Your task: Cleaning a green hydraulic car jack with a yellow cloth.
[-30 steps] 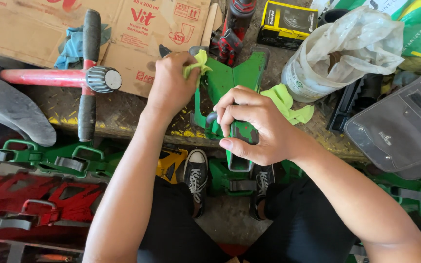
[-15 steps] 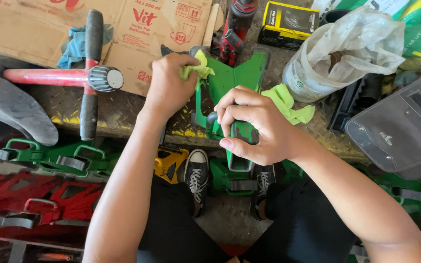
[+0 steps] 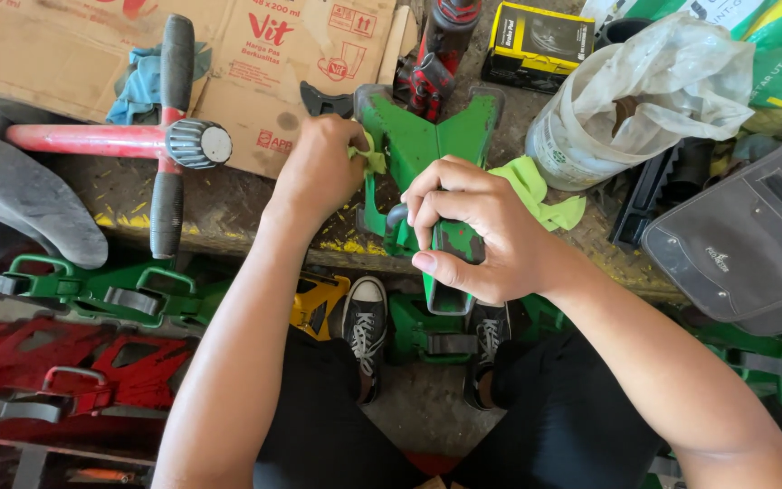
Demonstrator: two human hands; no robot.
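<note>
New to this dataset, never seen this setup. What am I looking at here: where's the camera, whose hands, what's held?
There is one view, from a camera worn on a person's head, looking down at their own two bare hands over a worn workbench. The right hand grips a green metal stand by its lower post. The left hand presses a small yellow-green cloth against the stand's side. On the bench lie a red T-shaped tool with black grips, flattened cardboard, a plastic-wrapped tub and a grey pouch. Below are the person's sneakers and more green and red stands.
</note>
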